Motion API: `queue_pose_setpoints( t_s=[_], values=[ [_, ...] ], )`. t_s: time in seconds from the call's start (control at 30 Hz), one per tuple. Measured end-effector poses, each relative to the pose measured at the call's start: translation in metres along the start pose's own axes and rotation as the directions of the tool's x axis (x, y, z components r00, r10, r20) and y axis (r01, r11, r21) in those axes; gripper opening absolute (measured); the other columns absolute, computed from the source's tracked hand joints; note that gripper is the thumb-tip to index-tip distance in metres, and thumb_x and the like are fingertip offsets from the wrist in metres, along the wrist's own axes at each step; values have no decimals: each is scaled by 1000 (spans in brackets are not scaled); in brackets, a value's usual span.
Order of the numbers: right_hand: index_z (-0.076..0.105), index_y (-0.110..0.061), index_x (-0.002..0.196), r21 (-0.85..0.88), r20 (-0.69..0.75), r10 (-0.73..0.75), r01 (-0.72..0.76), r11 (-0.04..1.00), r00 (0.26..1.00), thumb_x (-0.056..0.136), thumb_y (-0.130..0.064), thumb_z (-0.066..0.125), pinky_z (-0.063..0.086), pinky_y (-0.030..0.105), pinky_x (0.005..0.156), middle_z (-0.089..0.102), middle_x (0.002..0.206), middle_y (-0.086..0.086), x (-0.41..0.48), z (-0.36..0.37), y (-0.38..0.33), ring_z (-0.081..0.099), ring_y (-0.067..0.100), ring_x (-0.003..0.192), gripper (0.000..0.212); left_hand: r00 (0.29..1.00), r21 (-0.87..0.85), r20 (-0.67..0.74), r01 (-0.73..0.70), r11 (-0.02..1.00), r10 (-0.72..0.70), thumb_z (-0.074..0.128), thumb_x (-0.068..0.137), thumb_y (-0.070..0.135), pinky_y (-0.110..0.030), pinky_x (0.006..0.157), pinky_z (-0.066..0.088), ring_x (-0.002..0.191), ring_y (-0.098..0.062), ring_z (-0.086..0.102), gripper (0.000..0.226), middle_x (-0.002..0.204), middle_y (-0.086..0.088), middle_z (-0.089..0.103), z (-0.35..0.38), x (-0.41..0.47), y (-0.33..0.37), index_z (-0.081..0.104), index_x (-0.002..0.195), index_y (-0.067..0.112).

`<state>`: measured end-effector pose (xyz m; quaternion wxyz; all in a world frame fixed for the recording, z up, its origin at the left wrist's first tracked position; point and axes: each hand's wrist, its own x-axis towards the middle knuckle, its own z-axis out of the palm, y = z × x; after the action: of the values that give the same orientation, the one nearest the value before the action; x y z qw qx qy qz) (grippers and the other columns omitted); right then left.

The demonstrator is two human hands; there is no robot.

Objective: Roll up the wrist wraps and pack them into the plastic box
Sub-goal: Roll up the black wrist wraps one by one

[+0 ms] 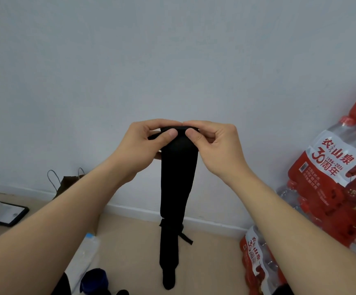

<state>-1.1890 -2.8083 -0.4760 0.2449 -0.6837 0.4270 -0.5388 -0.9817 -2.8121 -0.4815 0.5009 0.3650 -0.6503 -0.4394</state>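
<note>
Your left hand (149,141) and right hand (213,143) are up in front of the wall (172,50), thumbs almost touching. Both pinch the rolled top end of the black wrist wrap (177,188) between thumb and curled fingers. The rest of it hangs straight down toward the floor (211,262). Red water bottle packs (332,177) are stacked at right, and a dark blue roll (96,279) lies near left.

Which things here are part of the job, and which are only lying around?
Job:
- black wrist wrap, pinched at its top by left hand and right hand
- dark blue roll, probably

Lying about:
- bottled-water packs
- paper bag
</note>
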Motion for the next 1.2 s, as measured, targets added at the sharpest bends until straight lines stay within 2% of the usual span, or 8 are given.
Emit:
queue_pose_setpoints(
  t_s=[0.1,0.3,0.47,0.6,0.8,0.9,1.07,1.2],
  values=[
    [86,-29,110,-8,12,-11,11,1000,1000,99,-11,75,64,45,95,84,101,-8,-1,0,-1,80,16,98,24,998,-93,22,66,994,-64,67,108,30,-38,88,67,105,-28,80,20,110,-11,83,-1,0,1,82,118,22],
    [83,-23,117,54,104,153,-159,986,983,94,-23,85,66,33,81,83,92,4,-3,-5,3,81,22,90,23,995,-146,-10,93,985,-95,76,99,10,-29,89,64,104,-25,80,20,110,-12,83,-5,1,-3,80,119,15],
    [84,-15,107,130,140,171,-189,973,975,95,-5,81,64,28,69,83,85,8,-3,-10,0,82,22,82,16,995,-28,47,89,996,-87,81,97,22,-35,86,66,101,-28,81,14,107,-11,83,-13,0,2,82,111,19],
    [85,-18,105,45,121,136,-142,989,983,91,-3,84,67,37,72,83,84,6,-2,-11,1,82,25,80,20,988,-41,79,136,990,-132,83,92,40,-36,77,66,91,-31,82,26,100,-15,83,-15,-1,3,81,103,16],
    [82,-20,113,118,222,222,-252,960,949,99,-23,80,67,34,75,84,90,5,-6,-9,0,82,22,87,14,997,-68,-7,73,995,-73,91,76,22,-28,82,64,95,-26,82,20,101,-13,83,-14,0,-2,84,93,14],
    [80,-18,110,84,207,244,-266,960,947,98,-10,79,67,33,72,84,89,6,-6,-7,-1,82,23,85,15,998,-14,-31,52,999,-52,94,80,10,-26,83,62,92,-25,82,19,99,-11,82,-14,1,-1,83,93,19],
    [79,-15,102,107,164,211,-230,967,964,93,2,80,63,28,67,83,89,7,-5,-9,0,82,22,81,19,996,107,64,58,993,-65,83,96,19,-26,70,63,88,-25,82,12,95,-8,84,-11,-3,-1,82,107,24],
    [82,-13,107,194,262,258,-313,930,930,100,-24,78,67,36,73,83,93,13,-5,-12,-1,83,30,86,13,999,96,32,17,995,-20,83,94,9,-28,74,64,92,-26,82,15,99,-7,84,-11,-3,-1,82,107,16]
  ],
)
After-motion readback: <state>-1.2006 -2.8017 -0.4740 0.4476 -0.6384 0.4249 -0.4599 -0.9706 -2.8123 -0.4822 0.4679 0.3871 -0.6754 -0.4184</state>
